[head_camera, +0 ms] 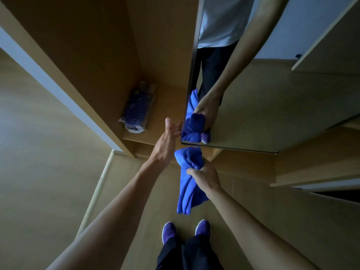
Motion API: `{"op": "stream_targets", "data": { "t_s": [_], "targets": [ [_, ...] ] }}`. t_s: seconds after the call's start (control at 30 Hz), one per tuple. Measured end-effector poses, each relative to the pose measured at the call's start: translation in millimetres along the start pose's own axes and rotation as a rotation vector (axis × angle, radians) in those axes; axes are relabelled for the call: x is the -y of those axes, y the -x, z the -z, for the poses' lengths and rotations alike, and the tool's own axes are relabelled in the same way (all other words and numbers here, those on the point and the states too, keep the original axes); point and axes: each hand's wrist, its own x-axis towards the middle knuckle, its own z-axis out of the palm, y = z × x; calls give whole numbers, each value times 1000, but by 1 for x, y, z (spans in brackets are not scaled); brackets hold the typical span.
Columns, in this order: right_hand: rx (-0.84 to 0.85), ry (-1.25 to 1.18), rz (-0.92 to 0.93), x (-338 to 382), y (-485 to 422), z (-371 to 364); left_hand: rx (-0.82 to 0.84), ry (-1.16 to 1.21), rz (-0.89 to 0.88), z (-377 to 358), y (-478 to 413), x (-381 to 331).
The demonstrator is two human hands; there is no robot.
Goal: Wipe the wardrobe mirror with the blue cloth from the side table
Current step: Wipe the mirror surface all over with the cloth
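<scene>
The right hand [202, 173], just right of the frame's centre, is closed in a fist around the middle of the blue cloth [187, 180]; the cloth's upper end bunches into a rounded wad above the knuckles, close beneath the lower edge of the mirror [253, 106], and whether it touches the glass there cannot be told; the cloth's lower end hangs loose down past the wrist toward the bottom of the frame. The left hand [167, 141], at centre, is open with the fingers spread and reaching up toward the mirror's lower left corner; it holds nothing, and the fingertips lie at or just beside the edge of the mirrored door, though contact cannot be made out. The mirror fills the upper right of the frame, on a door standing open from the wooden wardrobe [81, 61]; its glass reflects the fisted hand, the cloth, a forearm, a pale shirt and dark trousers. Inside the wardrobe, left of the mirror's edge and above the left hand, a bundle wrapped in clear plastic [138, 108] rests on a shelf; its contents look dark blue or purple. At the bottom centre, two purple shoes [187, 230] stand side by side on the pale wooden floor [39, 152], under dark trouser legs.
</scene>
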Motion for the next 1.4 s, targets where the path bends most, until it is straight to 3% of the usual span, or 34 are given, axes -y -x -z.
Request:
{"op": "stream_targets", "data": {
  "t_s": [0.13, 0.27, 0.5, 0.63, 0.83, 1.0, 1.1, 1.4],
  "targets": [
    [28, -350, -286, -10, -7, 0, -31, 4, 21, -3, -1, 8],
    [182, -609, -465, -11, -15, -8, -39, -25, 14, -2, -2, 11],
    [375, -1010, -500, -3, -11, -35, -32, -39, 25, -1, -2, 18],
    [472, -987, -512, 2, -9, -40, -34, -19, 16, -5, -1, 21],
    [486, -1184, -389, 22, -22, -34, -64, -29, -24, -12, -1, 24],
    [513, -1162, -370, 21, -20, -21, -113, -17, -16, -18, -2, 24],
    [421, -1195, -435, 15, -21, -7, -143, -23, -3, -20, -3, 26],
    [169, -1131, -315, -26, -28, 56, -161, 1, 15, -22, -4, 35]
  ]
}}
